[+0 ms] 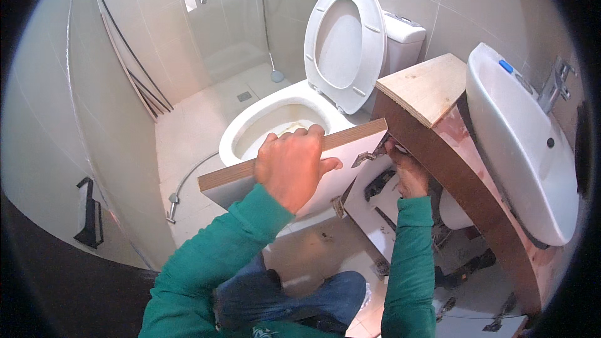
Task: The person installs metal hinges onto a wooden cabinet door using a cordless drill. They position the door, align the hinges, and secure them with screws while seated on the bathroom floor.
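My left hand [291,169] is wrapped over the brown top edge of a white cabinet door [344,152], its thumb on the white face. The door stands swung out from a curved brown vanity cabinet [466,178]. Two metal hinges show on the door, an upper hinge [363,159] and a lower hinge [339,206]. Just past the upper hinge, my right hand [410,174] reaches inside the cabinet front with its fingers bent. Its fingertips are up by the cabinet's corner, and whatever they grip there is hidden.
A white toilet [245,122] with raised seat stands behind the door. The washbasin [532,169] sits tilted on the cabinet, beside a plywood board [429,84]. A hose sprayer [172,206] lies on the floor at left. Another panel with hinges [479,325] is low at right.
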`<state>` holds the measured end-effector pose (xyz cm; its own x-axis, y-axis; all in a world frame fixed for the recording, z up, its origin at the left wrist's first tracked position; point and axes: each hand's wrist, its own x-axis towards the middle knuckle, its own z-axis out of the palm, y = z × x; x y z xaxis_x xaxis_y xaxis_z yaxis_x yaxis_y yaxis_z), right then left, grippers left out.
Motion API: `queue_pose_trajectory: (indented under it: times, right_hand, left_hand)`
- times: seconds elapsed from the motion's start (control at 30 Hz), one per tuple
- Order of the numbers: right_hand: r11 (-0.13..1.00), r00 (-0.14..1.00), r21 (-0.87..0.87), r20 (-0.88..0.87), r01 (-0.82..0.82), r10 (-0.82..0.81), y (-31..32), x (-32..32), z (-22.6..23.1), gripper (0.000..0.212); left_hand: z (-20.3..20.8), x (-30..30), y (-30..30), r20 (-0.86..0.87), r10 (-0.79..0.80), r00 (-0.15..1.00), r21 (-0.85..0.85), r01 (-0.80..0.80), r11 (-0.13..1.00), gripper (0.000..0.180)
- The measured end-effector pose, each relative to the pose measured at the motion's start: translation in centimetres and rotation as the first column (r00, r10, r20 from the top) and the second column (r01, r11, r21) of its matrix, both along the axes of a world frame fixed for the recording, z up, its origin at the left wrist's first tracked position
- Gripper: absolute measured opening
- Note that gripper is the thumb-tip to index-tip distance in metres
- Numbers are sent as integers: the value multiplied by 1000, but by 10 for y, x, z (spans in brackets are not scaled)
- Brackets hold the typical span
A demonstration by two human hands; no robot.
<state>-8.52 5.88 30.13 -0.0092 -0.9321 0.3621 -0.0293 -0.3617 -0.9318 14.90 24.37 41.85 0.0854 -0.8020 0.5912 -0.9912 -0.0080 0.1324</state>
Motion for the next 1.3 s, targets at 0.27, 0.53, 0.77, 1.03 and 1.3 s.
queue_pose_trajectory:
  times: [0.27, 0.53, 0.77, 1.03, 1.3]
  right_hand:
    - [1000, 997, 26, -74, 17, -15, 5, -1, 9, 47]
    - [999, 997, 13, -71, 31, -30, 7, 4, 10, 50]
    - [1000, 997, 7, -83, 8, -7, 8, 7, 17, 42]
    - [998, 993, -54, -119, 19, -26, 2, 9, 23, 41]
    - [996, 999, 82, 13, -47, 46, 2, 7, 21, 45]
  left_hand:
    - [-2, 1, -1, -30, -24, 999, 6, 24, 1000, 56]
    - [1, 4, -2, -50, 8, 999, 19, -7, 1000, 56]
    - [3, 4, -4, -55, 31, 998, 0, -31, 1000, 57]
    - [9, 4, -7, -95, 33, 995, 31, -30, 999, 56]
    - [2, 5, -15, -51, 79, 996, 50, -76, 996, 70]
